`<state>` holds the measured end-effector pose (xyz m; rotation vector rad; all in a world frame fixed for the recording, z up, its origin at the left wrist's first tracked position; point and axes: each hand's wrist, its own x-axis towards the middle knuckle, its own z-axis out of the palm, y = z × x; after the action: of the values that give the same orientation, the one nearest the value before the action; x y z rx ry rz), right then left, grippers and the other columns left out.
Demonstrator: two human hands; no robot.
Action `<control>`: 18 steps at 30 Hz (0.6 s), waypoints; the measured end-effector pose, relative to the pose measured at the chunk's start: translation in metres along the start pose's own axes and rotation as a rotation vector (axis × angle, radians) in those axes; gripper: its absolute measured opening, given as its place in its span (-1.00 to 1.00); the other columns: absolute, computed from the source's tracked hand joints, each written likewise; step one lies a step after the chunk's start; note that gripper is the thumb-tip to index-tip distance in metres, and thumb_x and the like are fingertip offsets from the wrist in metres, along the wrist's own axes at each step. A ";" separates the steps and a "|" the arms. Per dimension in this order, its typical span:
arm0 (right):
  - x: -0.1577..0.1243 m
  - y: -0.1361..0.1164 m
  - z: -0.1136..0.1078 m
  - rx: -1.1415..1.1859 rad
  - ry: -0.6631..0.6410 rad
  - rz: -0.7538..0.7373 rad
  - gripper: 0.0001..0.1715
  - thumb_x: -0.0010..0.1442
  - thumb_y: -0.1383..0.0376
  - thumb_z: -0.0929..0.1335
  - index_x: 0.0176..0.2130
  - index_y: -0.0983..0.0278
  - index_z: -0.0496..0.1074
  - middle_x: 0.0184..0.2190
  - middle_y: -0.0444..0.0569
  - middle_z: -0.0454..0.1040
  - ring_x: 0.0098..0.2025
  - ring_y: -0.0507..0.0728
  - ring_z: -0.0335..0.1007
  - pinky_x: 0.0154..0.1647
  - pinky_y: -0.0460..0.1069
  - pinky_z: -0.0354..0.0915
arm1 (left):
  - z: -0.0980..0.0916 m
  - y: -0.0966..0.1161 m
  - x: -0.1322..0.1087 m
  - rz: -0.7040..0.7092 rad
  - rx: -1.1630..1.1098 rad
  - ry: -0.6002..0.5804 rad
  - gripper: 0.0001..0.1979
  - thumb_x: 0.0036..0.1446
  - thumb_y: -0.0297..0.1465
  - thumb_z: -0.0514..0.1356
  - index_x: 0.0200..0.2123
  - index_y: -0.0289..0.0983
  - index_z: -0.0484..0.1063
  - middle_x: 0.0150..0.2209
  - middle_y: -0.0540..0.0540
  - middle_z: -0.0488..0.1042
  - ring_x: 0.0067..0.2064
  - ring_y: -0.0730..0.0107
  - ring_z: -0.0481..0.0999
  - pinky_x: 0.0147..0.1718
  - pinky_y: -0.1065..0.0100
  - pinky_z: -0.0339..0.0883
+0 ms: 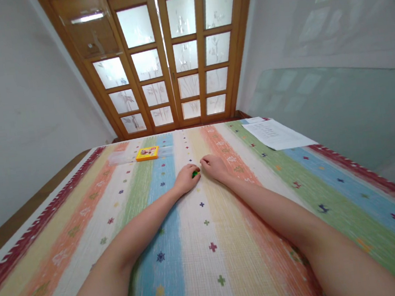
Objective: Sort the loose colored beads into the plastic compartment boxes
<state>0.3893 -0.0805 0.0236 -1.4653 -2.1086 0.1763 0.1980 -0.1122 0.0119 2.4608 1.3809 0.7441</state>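
Note:
Near the middle of the striped cloth, my left hand is closed on a small green piece. The piece shows between thumb and fingers, too small for me to tell its kind. Just to its right, my right hand has its fingers curled together, pointing toward the left hand. A narrow gap appears between the two hands. Whatever the right fingers hold, if anything, is hidden. Both forearms rest along the table from the near side.
A yellow box lies beyond my left hand, with clear plastic beside it. White paper sheets lie at the far right. The striped tablecloth covers the table. A glass panel leans at the right wall; wooden doors stand behind.

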 end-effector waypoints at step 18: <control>0.004 0.014 0.008 0.167 0.031 0.019 -0.66 0.37 0.22 0.26 -0.28 0.24 0.58 -0.24 0.02 0.62 -0.18 0.16 0.45 -0.16 -0.03 0.19 | -0.086 -0.156 -0.028 -0.626 0.031 0.547 -0.71 0.27 -0.41 0.10 -0.04 -0.28 0.56 0.03 -0.22 0.58 0.11 0.14 0.53 0.20 0.15 0.36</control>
<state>0.3958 -0.0698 0.0127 -1.3814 -2.0038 0.3267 0.0263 -0.0569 0.0092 1.7084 2.1989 1.2653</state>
